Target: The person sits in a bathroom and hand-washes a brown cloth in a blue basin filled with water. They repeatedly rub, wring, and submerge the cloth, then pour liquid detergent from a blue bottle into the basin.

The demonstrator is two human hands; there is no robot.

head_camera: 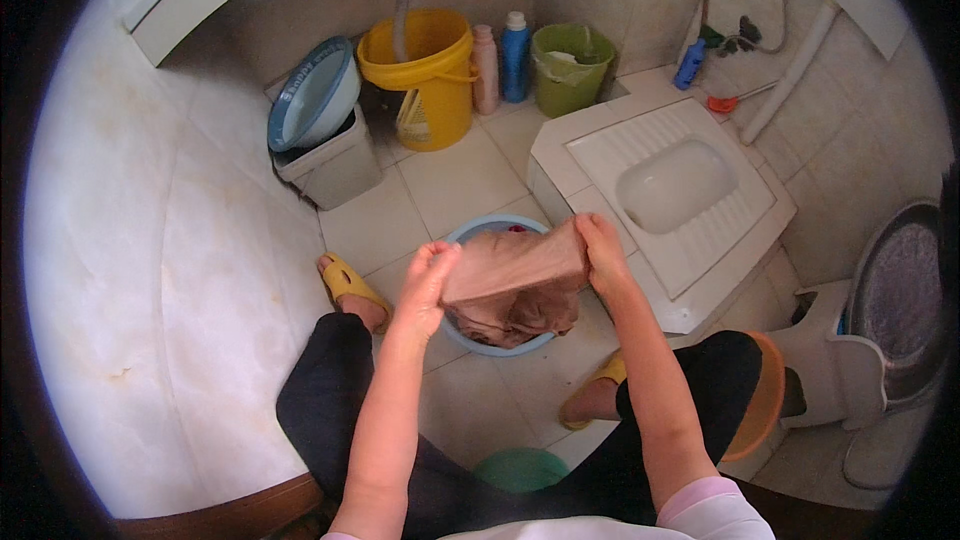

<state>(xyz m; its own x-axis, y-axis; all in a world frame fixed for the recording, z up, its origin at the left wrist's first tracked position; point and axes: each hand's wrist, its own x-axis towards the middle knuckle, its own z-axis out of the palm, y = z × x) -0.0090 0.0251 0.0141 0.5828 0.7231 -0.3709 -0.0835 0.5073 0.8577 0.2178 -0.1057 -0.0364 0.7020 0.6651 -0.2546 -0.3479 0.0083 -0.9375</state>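
Observation:
Between my two hands a brownish-pink cloth garment point(517, 262) is stretched, its upper band pulled taut. My left hand point(429, 285) pinches one end of the band, and my right hand point(604, 251) grips the other. The lower folds of the garment hang bunched over a light blue basin point(491, 350) on the tiled floor. Cloth covers most of the basin's inside, so what it holds is largely hidden. A small dark red patch shows near its far rim.
Beyond the basin stand a yellow bucket point(435, 101) with a hose, pink point(486, 75) and blue bottles point(515, 60), and a green bin point(570, 75). A raised squat toilet point(675, 187) is at right. A tilted basin point(319, 101) rests on a grey bin point(337, 169). Orange point(765, 397) and green plastic items point(521, 469) lie near my legs.

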